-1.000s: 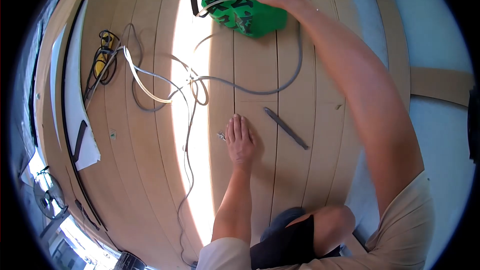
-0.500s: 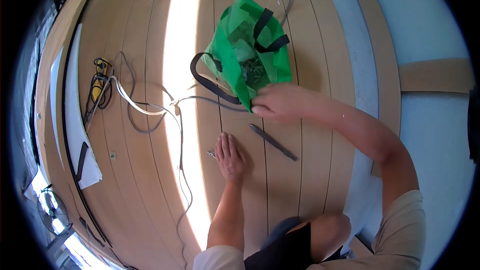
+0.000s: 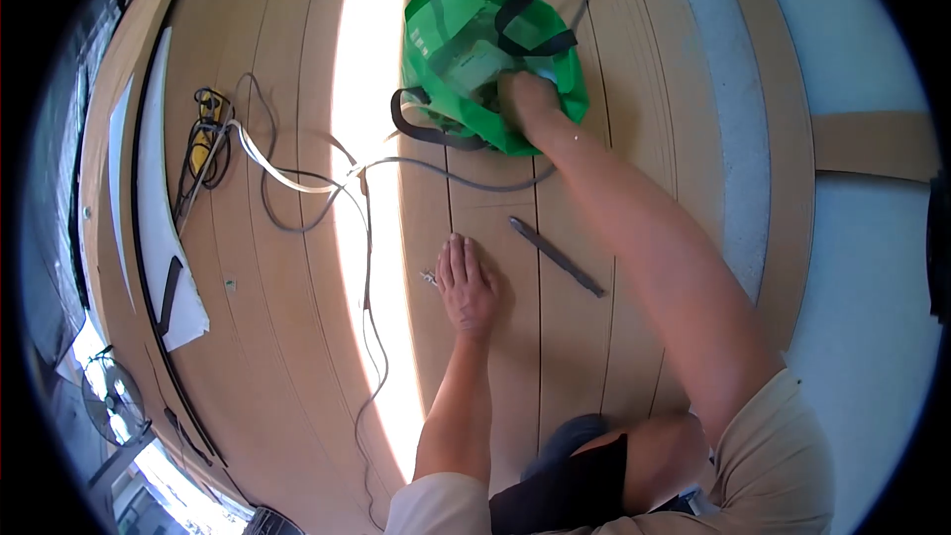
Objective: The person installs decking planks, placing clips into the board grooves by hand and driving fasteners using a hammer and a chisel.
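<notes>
Planks point(image 3: 575, 357), bag point(image 3: 446, 15) around right hand point(image 3: 527, 99).

The bare, outstretched right hand point(image 3: 530, 101) reaches forward from a bent elbow, fingers hidden; the bare left hand point(image 3: 468, 287) lies palm down (fingers together, forearm nearly straight).

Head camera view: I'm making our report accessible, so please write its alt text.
A person's right hand reaches into an open green bag on a planked floor; the left hand rests palm down between a dark rod and trailing cables.
</notes>
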`<state>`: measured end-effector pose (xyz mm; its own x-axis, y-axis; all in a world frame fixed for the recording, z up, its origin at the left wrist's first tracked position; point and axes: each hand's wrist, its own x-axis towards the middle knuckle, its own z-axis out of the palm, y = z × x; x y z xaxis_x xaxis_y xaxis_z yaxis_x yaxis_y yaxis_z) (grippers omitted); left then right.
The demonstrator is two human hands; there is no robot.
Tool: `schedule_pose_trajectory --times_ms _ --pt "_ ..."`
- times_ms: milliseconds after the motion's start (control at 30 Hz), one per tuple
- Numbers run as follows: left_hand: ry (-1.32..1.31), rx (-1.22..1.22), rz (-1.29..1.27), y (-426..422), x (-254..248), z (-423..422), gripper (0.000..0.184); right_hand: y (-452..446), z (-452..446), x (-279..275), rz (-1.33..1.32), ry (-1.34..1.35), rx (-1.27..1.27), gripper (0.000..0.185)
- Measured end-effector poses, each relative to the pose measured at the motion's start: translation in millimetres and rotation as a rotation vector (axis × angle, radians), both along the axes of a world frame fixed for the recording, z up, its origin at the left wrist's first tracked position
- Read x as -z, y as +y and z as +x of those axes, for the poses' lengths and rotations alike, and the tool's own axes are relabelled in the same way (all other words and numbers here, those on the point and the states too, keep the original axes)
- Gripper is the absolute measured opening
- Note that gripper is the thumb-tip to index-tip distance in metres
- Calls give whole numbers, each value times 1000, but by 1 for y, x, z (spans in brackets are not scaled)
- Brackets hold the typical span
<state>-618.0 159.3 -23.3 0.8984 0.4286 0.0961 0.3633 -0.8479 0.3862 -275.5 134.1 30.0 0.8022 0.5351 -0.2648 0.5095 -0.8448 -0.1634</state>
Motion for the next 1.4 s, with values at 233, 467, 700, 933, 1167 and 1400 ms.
schedule_pose_trajectory --times_ms 233,467,700,933,1167,1400 --pt "-32 -11 15 -1 9 3 57 -22 -7 15 172 -77 17 18" --pt "-62 10 3 0 13 -1 56 -62 -49 -57 639 -377 108 16" --pt "-149 23 75 -1 22 -2 51 -317 -217 -163 753 80 781 18" --pt "-164 78 189 0 31 -3 49 -554 -485 -253 592 -65 1248 16" --pt "140 147 373 21 54 2 53 -735 -726 -324 302 96 1489 13" --pt "37 694 117 -107 -41 -45 37 -734 -1004 -252 559 122 1893 13"
